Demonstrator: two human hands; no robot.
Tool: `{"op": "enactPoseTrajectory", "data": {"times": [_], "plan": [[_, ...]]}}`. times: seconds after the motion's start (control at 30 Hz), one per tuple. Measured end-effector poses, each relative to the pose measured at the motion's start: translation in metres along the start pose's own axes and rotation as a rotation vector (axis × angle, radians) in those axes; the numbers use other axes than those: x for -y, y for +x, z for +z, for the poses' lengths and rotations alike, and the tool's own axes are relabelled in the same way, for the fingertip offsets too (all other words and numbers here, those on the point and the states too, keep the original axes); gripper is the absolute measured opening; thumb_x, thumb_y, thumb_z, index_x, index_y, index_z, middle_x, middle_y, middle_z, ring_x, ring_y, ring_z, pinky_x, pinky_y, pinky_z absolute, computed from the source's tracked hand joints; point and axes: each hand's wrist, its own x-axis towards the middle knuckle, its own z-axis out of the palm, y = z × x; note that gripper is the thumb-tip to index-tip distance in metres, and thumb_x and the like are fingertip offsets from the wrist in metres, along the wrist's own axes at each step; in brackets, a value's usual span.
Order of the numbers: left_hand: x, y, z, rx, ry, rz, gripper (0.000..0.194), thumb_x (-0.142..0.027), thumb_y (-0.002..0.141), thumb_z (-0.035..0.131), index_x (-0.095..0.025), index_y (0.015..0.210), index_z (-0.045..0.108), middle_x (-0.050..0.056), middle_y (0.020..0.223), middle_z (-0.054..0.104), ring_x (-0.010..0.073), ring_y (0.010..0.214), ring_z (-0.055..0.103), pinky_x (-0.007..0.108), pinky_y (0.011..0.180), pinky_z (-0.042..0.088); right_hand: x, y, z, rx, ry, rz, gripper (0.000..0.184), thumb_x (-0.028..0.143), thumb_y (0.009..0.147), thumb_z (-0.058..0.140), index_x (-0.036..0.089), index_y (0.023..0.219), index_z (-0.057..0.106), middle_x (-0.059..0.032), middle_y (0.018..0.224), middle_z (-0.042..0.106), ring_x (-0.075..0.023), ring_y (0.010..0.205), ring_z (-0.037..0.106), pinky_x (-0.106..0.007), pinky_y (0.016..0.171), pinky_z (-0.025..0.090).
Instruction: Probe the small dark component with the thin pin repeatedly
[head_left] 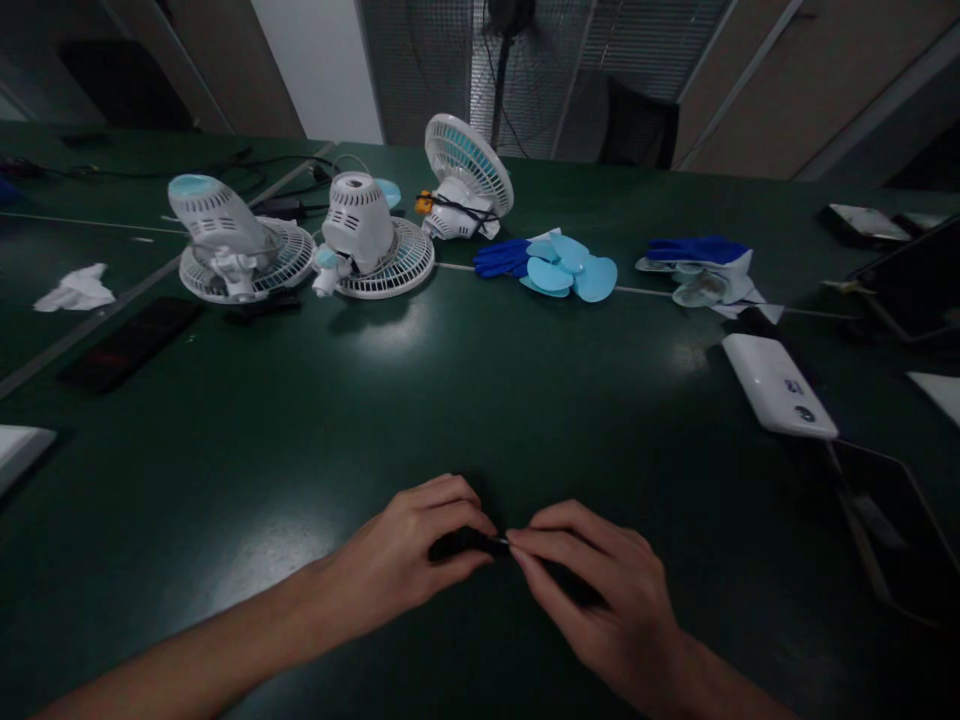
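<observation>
Low in the head view, my left hand (427, 535) is closed in a pinch around a small dark object (457, 543), whose kind the dimness hides. My right hand (600, 580) comes in from the other side. Its thumb and fingertips pinch together at a thin shiny tip (501, 541) at the object's right end. The fingertips of both hands nearly meet there, just above the green table (420, 410). My fingers cover most of what is held.
Across the table sit three small white fans (364, 235), a light-blue fan blade (574, 265) and blue gloves (502, 258). More gloves (701, 255), a white power bank (780, 385) and a dark phone (900, 525) lie right. Another dark phone (131, 340) and crumpled tissue (75, 288) lie left.
</observation>
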Motion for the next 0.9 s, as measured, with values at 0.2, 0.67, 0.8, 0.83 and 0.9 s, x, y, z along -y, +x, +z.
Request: {"op": "enactPoseTrajectory", "data": {"times": [0.2,0.67,0.8,0.83,0.9], "plan": [[-0.003,-0.003,-0.002,0.054,0.133,0.032,0.022,-0.025,0.103,0.059,-0.025,0.124,0.064,0.006,0.115,0.063,0.0185,0.106,0.060,0.032,0.091,0.052,-0.010,0.000,-0.004,0.009,-0.005,0.045,0.017,0.010,0.095,0.066,0.020,0.103,0.077,-0.0029,0.090,0.072,-0.0127,0.076,0.071,-0.023,0.066,0.055],[0.071,-0.045,-0.119,-0.235,0.509,-0.271,0.038,-0.047,0.104,0.051,-0.024,0.131,0.066,0.010,0.127,0.063,0.0250,0.115,0.061,0.037,0.101,0.051,-0.008,0.002,-0.007,0.017,0.036,0.074,0.018,0.012,0.095,0.065,0.021,0.104,0.078,-0.0034,0.090,0.073,-0.0136,0.073,0.071,-0.024,0.062,0.056],[0.093,-0.060,-0.165,-0.397,0.570,-0.419,0.045,-0.052,0.102,0.052,-0.019,0.129,0.066,0.008,0.128,0.063,0.0220,0.106,0.062,0.031,0.094,0.050,-0.008,0.002,-0.006,0.011,0.029,0.070,0.018,0.012,0.096,0.065,0.021,0.104,0.078,-0.0034,0.089,0.073,-0.0137,0.072,0.071,-0.024,0.061,0.056],[0.095,-0.063,-0.170,-0.418,0.580,-0.434,0.045,-0.051,0.102,0.053,-0.018,0.130,0.066,0.007,0.127,0.063,0.0212,0.103,0.062,0.029,0.091,0.050,-0.008,0.001,-0.006,0.016,0.031,0.069,0.018,0.012,0.095,0.065,0.021,0.105,0.078,-0.0035,0.090,0.073,-0.0137,0.073,0.071,-0.024,0.062,0.056],[0.096,-0.068,-0.176,-0.435,0.591,-0.452,0.047,-0.052,0.101,0.054,-0.017,0.131,0.065,0.007,0.126,0.063,0.0205,0.100,0.061,0.027,0.087,0.049,-0.009,0.001,-0.006,0.024,0.035,0.067,0.018,0.011,0.095,0.066,0.021,0.105,0.077,-0.0035,0.090,0.073,-0.0137,0.074,0.071,-0.024,0.063,0.056]]}}
